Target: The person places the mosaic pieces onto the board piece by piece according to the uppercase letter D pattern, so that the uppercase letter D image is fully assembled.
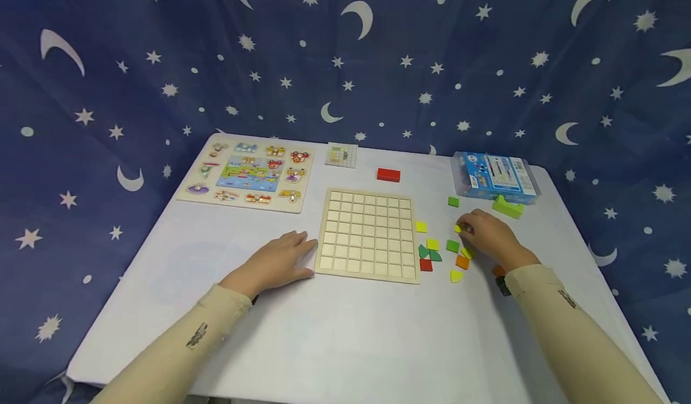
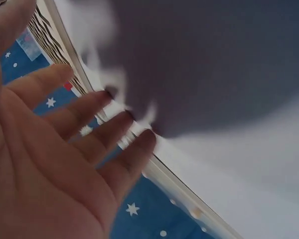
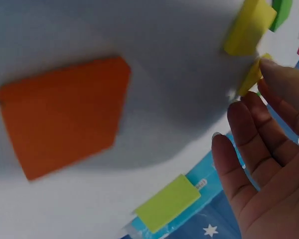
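My right hand point(image 1: 488, 234) pinches a small yellow tile point(image 3: 251, 78) between thumb and fingertips, right of the other loose tiles. Below it in the head view lie another yellow tile point(image 1: 467, 253), an orange tile point(image 1: 462, 262) and a green tile point(image 1: 453, 246). A large-looking orange piece point(image 3: 67, 117) lies close to the right wrist camera. My left hand point(image 1: 278, 260) rests on the table with spread, relaxed fingers, by the left edge of a wooden grid board point(image 1: 367, 235). Its palm and straight fingers point(image 2: 129, 159) show in the left wrist view, holding nothing.
Several tiles, among them a red one point(image 1: 426, 265), lie along the board's right side. Behind stand a red block point(image 1: 388, 175), a pattern card point(image 1: 341, 155), a blue package point(image 1: 496, 176) and a light green block point(image 1: 507, 207). A picture puzzle point(image 1: 243, 203) lies at the back left.
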Motion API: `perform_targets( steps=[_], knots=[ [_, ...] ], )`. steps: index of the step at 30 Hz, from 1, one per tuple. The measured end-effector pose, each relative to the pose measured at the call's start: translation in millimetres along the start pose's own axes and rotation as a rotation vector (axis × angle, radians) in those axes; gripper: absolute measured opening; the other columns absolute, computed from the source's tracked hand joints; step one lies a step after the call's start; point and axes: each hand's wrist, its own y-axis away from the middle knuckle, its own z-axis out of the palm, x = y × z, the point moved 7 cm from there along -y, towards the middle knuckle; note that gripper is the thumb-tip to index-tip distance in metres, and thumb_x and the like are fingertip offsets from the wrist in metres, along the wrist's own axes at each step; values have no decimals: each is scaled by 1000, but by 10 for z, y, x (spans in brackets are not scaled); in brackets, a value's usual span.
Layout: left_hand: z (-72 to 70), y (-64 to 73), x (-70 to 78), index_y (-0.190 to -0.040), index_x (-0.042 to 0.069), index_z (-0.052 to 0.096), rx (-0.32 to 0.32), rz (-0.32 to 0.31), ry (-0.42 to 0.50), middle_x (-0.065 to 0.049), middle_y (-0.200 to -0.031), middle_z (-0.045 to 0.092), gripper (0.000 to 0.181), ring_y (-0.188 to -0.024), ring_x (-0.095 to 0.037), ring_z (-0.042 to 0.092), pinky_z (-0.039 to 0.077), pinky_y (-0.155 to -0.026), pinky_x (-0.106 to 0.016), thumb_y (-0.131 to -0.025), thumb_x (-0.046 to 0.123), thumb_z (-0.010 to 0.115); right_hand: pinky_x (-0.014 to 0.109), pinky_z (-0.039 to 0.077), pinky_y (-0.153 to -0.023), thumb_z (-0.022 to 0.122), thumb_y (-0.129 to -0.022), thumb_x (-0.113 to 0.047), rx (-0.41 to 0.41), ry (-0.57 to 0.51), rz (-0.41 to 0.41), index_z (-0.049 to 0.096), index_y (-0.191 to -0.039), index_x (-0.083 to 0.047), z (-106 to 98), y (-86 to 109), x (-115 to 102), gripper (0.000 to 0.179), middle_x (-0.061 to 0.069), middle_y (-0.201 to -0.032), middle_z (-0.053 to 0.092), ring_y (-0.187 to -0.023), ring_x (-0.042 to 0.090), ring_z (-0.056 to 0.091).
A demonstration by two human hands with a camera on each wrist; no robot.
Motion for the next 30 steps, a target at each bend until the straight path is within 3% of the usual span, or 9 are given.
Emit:
perform_targets(
  steps=[6, 11, 14, 22, 25, 30],
  knots=[
    [22, -31, 36, -150, 12, 45, -7, -36, -17, -19, -156, 36, 72, -144, -41, 30, 32, -112, -58, -91, 44, 70, 55, 47, -99, 68, -95, -15, -11, -27, 26, 62, -124, 0, 131, 4, 19, 34, 19, -113, 59, -98, 32, 55],
    [32, -26, 24, -152, 19, 42, 13, -51, -13, -18, -156, 36, 72, -144, -41, 31, 32, -112, -57, -91, 46, 69, 55, 47, -99, 67, -96, -16, 9, -3, -15, 60, -126, -1, 64, -87, -230, 34, 20, -116, 59, -102, 34, 57],
    [62, -56, 47, -152, 24, 42, 8, -66, -4, -18, -157, 35, 71, -144, -41, 30, 31, -112, -58, -91, 47, 68, 53, 49, -97, 66, -96, -18, 26, -15, -94, 60, -127, -3, 10, -191, -606, 34, 17, -117, 59, -105, 33, 59],
    [75, -60, 88, -150, 24, 46, 7, -76, -34, -18, -156, 36, 69, -144, -43, 30, 33, -111, -59, -90, 48, 68, 39, 55, -86, 73, -92, -14, 114, 67, -536, 68, -114, -6, 12, -556, -1971, 24, 10, -108, 65, -96, 23, 64],
    [47, -58, 91, -150, 25, 47, 19, -75, -44, -18, -156, 37, 68, -143, -42, 32, 34, -111, -58, -89, 48, 69, 37, 56, -84, 73, -91, -13, 106, 76, -604, 71, -109, -6, 47, -693, -2289, 19, 7, -104, 66, -94, 21, 64],
    [30, -49, 95, -149, 26, 48, 14, -84, -66, -17, -154, 39, 67, -142, -41, 34, 36, -110, -56, -89, 49, 69, 35, 55, -83, 71, -93, -14, 63, 79, -618, 73, -105, -9, 178, -846, -2491, 14, 5, -100, 66, -91, 18, 63]
  ],
)
